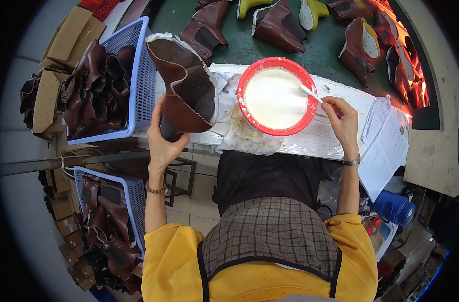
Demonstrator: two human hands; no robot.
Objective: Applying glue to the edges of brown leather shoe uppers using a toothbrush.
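My left hand is wrapped round a brown leather boot upper, its wide pale-edged opening turned up and its dark lining showing. A red bowl of creamy white liquid, perhaps glue, stands on the white bench in front of me. In my right hand is a thin white-handled brush, pinched between thumb and fingers. The brush reaches over the bowl's right rim, and its tip meets the white liquid. A stained cloth lies against the bowl's near left side.
Brown boot uppers fill a blue basket at left and a lower one. Several boots, some on yellow lasts, stand on the green surface beyond. A glowing orange heater and papers are at right.
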